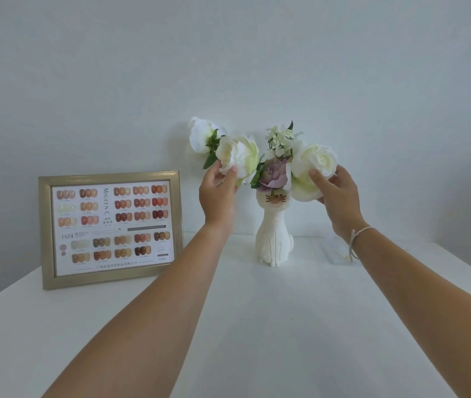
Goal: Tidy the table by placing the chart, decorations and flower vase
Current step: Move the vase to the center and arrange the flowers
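Both hands at the flowers in the white cat-shaped ceramic vase [274, 231].
Left hand [219, 193] pinches one white fabric rose [240, 156]; right hand [339, 196] curls round another [313, 162]. Gold-framed nail-colour chart [111, 228] upright on white bench [257, 326].

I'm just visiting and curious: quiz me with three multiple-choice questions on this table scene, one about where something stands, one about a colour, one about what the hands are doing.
1. Where does the framed chart stand relative to the cat-shaped vase?
A. To its left
B. To its right
C. Lying flat in front of it

2. What colour is the small flower just above the cat's face?
A. Red
B. Pale purple
C. Orange

3. What are the hands doing?
A. Lifting the frame
B. Resting flat on the table
C. Each holding a white bloom

Answers: 1 A, the frame stands upright left of the vase. 2 B, its petals are lilac. 3 C, the left hand and right hand each curl fingers round a white flower.
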